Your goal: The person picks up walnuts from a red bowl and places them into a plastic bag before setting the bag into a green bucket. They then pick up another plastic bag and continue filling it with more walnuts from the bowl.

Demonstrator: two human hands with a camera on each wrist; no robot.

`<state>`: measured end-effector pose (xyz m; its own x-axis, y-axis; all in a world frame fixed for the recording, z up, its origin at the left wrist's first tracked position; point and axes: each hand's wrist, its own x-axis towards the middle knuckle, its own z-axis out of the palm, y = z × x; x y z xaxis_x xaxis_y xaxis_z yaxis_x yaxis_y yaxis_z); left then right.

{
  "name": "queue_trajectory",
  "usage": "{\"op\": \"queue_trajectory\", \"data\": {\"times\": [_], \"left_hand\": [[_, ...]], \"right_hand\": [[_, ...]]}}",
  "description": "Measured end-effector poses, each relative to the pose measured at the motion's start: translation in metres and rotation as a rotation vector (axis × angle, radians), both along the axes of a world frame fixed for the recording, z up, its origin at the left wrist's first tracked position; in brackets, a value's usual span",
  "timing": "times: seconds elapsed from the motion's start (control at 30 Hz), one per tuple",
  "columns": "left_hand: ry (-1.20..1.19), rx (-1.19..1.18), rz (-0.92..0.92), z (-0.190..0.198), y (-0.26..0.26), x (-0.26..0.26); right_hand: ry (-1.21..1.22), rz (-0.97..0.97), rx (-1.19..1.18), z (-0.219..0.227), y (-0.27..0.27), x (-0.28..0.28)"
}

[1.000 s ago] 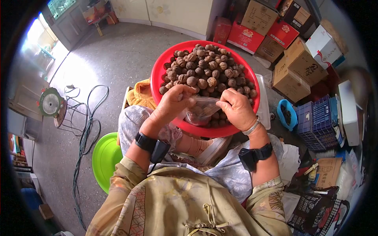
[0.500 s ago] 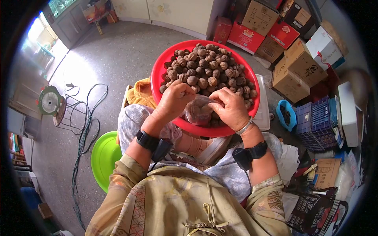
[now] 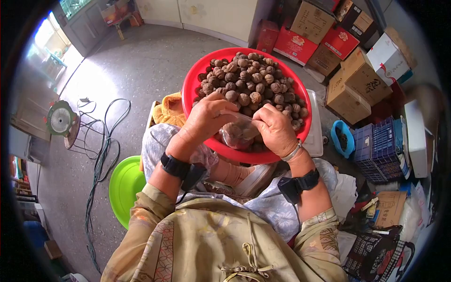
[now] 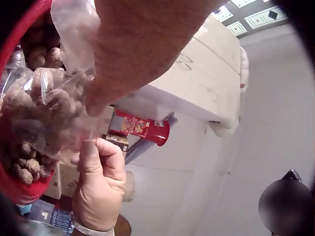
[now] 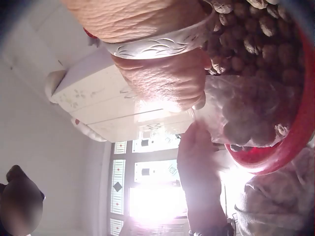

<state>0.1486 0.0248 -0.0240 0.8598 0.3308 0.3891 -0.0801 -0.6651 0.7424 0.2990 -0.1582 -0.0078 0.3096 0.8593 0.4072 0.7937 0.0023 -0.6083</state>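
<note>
Right hand (image 3: 276,131) has shifted inward since one second ago, nearer the left hand (image 3: 206,115). Fingers of both hands pinch the mouth of a clear plastic bag (image 3: 235,136) holding walnuts, near six o'clock in a round red plastic basin (image 3: 190,87) heaped with brown, wrinkled walnuts (image 3: 249,84). Toward eight o'clock stands a round bright-green plastic basin (image 3: 124,192).
</note>
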Motion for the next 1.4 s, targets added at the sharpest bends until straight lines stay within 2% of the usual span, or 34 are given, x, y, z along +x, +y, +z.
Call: {"op": "queue_trajectory", "data": {"times": [0.13, 0.3, 0.5, 0.63, 0.8, 1.0, 1.1, 1.17, 1.4], "left_hand": [[-0.042, 0.129, -0.046, 0.007, -0.002, 0.003], [0.034, 0.257, -0.075, 0.010, 0.000, 0.010], [0.163, 0.212, 0.022, 0.006, -0.009, 0.014], [0.088, 0.256, 0.013, 0.009, -0.013, 0.015], [0.073, 0.266, -0.107, 0.008, -0.008, 0.019], [0.100, 0.229, -0.057, 0.005, -0.009, 0.023], [0.094, 0.265, -0.038, 0.002, -0.010, 0.023], [0.103, 0.234, -0.033, 0.002, -0.011, 0.023], [0.075, 0.239, -0.070, 0.009, -0.016, 0.020]], "right_hand": [[-0.029, 0.017, 0.001, 0.002, 0.001, -0.001], [-0.049, 0.023, 0.020, -0.001, 0.002, 0.000], [0.010, -0.013, 0.041, -0.007, 0.003, 0.000], [0.034, -0.027, 0.060, -0.009, 0.004, -0.001], [0.020, -0.032, 0.041, -0.010, 0.004, 0.001], [0.080, -0.036, 0.053, -0.006, 0.001, 0.001], [0.061, -0.009, 0.034, -0.006, -0.001, 0.004], [-0.034, -0.022, 0.004, -0.006, -0.002, 0.004], [-0.033, -0.020, 0.040, -0.002, 0.000, 0.002]]}}
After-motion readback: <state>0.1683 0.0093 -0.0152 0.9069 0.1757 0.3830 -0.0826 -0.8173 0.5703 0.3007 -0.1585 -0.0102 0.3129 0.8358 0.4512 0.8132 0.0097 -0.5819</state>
